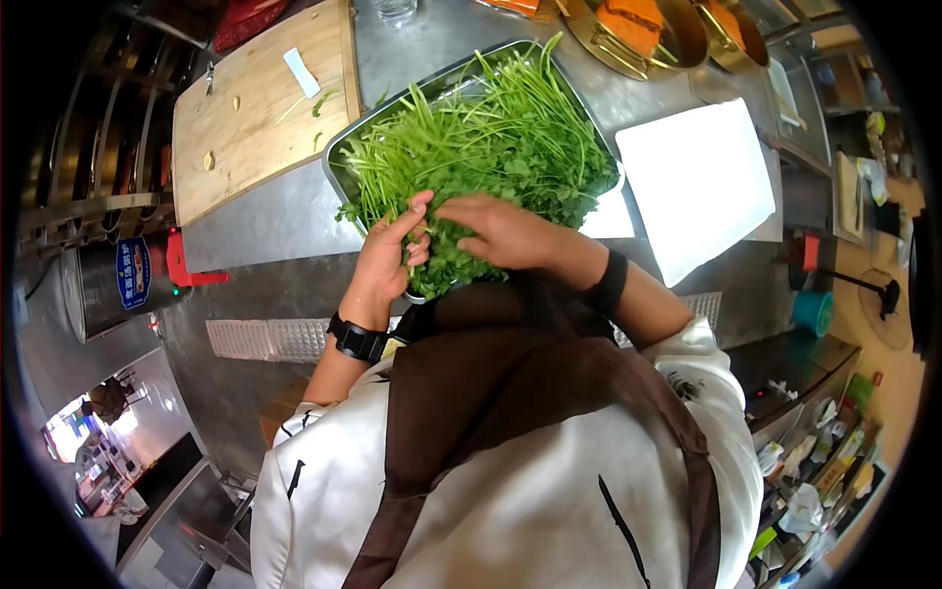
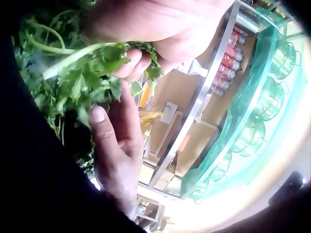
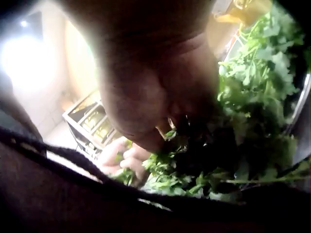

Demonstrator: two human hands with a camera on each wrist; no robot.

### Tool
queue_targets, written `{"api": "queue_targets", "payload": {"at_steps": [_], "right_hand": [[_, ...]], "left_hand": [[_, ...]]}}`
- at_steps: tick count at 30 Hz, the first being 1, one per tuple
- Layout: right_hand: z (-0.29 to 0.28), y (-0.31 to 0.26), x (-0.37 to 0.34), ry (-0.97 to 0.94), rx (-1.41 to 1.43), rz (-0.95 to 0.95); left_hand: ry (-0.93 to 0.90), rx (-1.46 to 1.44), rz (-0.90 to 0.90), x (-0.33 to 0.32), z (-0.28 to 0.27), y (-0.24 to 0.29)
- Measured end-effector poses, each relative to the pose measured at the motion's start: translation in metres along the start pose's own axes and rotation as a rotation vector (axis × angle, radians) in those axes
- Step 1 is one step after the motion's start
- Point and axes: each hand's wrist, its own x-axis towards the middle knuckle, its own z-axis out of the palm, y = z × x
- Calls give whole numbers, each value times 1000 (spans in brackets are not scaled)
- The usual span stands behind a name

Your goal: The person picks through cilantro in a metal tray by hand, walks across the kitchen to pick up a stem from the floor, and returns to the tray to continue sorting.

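Note:
A metal tray (image 1: 339, 175) heaped with cilantro (image 1: 471, 128) stands right before the person, stems toward the far side and leaves toward the near side. My left hand (image 1: 386, 250) is over the tray's near left corner, its fingers curled round a leafy sprig (image 2: 80, 80) whose pale stem sticks out in the left wrist view. Just beside it, the right hand (image 1: 510, 231) reaches over the leaves with fingers extended and thumb apart. In the left wrist view the right thumb (image 2: 99, 116) is close against the hanging leaves. The right fingertips are hidden in the right wrist view.
Left of the tray lies a wooden cutting board (image 1: 245, 108) with a white strip (image 1: 301, 73) and some scraps. A white rectangular sheet or lid (image 1: 702, 187) is at the right. Round metal pans (image 1: 589, 39) holding orange blocks stand at the back right.

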Motion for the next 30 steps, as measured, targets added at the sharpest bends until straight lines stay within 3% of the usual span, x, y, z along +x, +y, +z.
{"api": "queue_targets", "payload": {"at_steps": [2,9,11,12,14,16,19,25,27,29,30], "right_hand": [[7,-2,2,-125,75,-71],[-17,-17,-18,-98,56,-72],[-29,-14,-31,-12,77,-9],[-30,-5,-37,183,-2,-10],[-45,9,-45,407,15,226],[-58,31,-50,643,-296,134],[-69,50,-52,611,-514,289],[-58,78,-38,492,-611,419],[-63,75,-32,432,-579,496],[-66,72,-25,366,-555,702],[-65,74,-24,381,-618,691]], "left_hand": [[13,52,37,-1,4,0],[103,283,44,8,-3,-4],[113,308,18,7,-5,-4],[123,323,5,7,-6,-3],[136,333,-5,7,-6,-1],[145,300,9,5,-4,-1],[127,228,26,6,-10,0],[148,158,60,-1,-22,6],[169,163,84,-8,-24,8],[187,161,106,-13,-25,8],[201,159,108,-14,-26,7]]}}
